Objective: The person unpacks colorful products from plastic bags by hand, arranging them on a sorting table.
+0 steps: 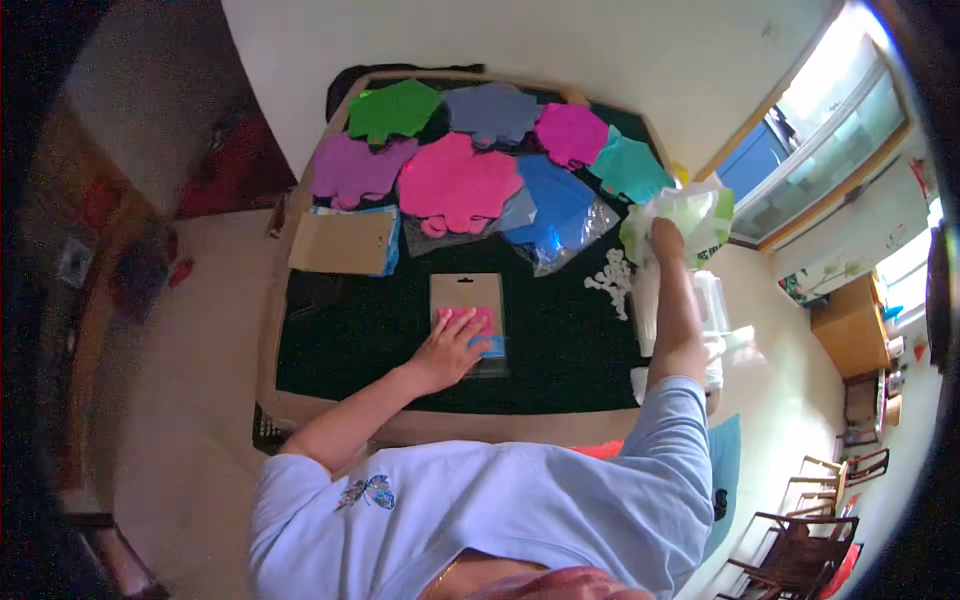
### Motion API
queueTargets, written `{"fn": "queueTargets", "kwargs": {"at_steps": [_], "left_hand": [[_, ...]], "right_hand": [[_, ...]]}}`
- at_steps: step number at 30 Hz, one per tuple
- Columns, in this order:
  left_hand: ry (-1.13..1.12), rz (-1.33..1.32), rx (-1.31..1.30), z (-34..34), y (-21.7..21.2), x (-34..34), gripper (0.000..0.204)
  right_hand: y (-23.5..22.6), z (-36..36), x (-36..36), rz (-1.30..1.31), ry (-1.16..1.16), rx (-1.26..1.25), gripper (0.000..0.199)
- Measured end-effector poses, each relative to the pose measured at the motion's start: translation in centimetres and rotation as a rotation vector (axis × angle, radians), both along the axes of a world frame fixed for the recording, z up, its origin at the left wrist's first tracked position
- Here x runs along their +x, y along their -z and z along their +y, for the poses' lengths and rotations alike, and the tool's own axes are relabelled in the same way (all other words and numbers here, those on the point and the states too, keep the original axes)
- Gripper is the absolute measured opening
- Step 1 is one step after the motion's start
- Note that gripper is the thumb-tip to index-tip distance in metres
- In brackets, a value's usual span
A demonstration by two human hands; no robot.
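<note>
My left hand (443, 355) lies flat with its fingers spread on a small pink folded piece (484, 318). The pink piece rests on a brown card (465, 288) with a hanging slot, and a blue strip (489, 347) shows below it. Clear plastic film (490, 368) shows at the card's near end. Off to the right, with the arm stretched out, my right hand (666, 240) is at a green and white plastic bag (707, 212). Its fingers are hidden, so I cannot see whether it grips anything.
Across the dark green tabletop (350, 350) lie cloth pieces, including a pink one (458, 180) and a blue one (552, 205). Brown cards (343, 240) are stacked at the left. Small white pieces (612, 282) lie near the clear plastic packs (708, 300). Wooden chairs (800, 550) stand lower right.
</note>
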State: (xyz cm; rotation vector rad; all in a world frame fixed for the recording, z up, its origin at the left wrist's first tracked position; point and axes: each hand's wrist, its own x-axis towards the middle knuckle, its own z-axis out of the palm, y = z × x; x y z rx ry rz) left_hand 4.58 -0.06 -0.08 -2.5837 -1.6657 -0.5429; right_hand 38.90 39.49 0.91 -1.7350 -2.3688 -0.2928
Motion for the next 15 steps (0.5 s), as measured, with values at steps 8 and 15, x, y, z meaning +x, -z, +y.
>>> {"fn": "queueTargets", "kwargs": {"at_steps": [8,15], "left_hand": [[0.023,-0.045,0.045,0.2,-0.1,-0.2,0.027],[0.023,-0.050,0.003,0.9,0.4,0.2,0.026]], "right_hand": [[-3.2,-1.9,-0.7,-0.066,-0.124,0.095,0.021],[-9.2,-6.7,-1.6,0.270,-0.190,0.331,0.020]]}}
